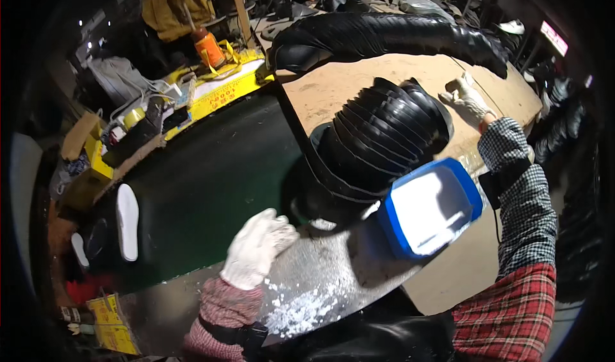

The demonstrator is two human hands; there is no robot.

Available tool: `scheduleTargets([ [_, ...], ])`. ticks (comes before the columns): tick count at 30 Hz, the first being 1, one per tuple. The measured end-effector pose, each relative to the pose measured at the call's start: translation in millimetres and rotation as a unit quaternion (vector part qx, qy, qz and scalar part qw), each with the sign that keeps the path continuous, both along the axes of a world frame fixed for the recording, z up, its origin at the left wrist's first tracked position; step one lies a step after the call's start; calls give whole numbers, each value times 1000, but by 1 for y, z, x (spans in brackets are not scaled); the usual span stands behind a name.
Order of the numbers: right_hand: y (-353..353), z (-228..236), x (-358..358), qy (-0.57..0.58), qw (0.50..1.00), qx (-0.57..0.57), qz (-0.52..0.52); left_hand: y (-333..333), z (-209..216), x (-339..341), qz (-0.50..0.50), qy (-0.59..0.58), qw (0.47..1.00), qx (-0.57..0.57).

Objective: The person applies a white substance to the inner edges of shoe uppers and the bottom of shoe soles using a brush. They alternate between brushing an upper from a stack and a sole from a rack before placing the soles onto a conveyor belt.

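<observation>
My left hand (pixel 256 250), in a white knit glove, hovers at the near edge of a dark green belt (pixel 218 170). Its fingers are bunched together, and nothing shows in them. My right hand (pixel 471 102), gloved too, reaches over the tan board to the right of a leaning stack of shiny black curved pieces (pixel 384 134). Its fingers are bent with a gap between them, and it appears to hold nothing. A blue tub (pixel 398 230) of white powder (pixel 426 208) stands at the near right of the stack. Spilled white bits (pixel 301 311) lie on the metal surface (pixel 320 259).
A long row of black pieces (pixel 384 34) lies across the tan board (pixel 320 96). One white sole-shaped piece (pixel 127 221) lies on the belt, and a smaller one (pixel 79 250) beyond its left edge. An orange bottle (pixel 209 48) and a yellow box (pixel 96 160) border the far left.
</observation>
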State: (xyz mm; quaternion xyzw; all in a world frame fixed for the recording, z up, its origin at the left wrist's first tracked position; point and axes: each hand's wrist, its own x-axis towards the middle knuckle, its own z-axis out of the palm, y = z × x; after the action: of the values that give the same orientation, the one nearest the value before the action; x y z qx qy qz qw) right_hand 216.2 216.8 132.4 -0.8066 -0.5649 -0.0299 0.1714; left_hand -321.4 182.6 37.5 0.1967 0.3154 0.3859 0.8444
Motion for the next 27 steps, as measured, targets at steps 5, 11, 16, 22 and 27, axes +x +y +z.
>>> scheduleTargets([
  [5,71,-16,-18,112,993,-45,16,16,10,74,-78,138,985,71],
  [11,73,11,-88,260,947,-84,167,23,-30,34,-119,-351,896,-244],
  [16,60,32,-159,267,918,-172,239,0,44,10,-13,286,956,-65],
  [22,36,40,-168,69,944,-99,307,-51,51,-16,66,258,963,-39],
  [27,-46,79,-170,139,930,149,306,-117,85,-23,310,343,858,223],
])
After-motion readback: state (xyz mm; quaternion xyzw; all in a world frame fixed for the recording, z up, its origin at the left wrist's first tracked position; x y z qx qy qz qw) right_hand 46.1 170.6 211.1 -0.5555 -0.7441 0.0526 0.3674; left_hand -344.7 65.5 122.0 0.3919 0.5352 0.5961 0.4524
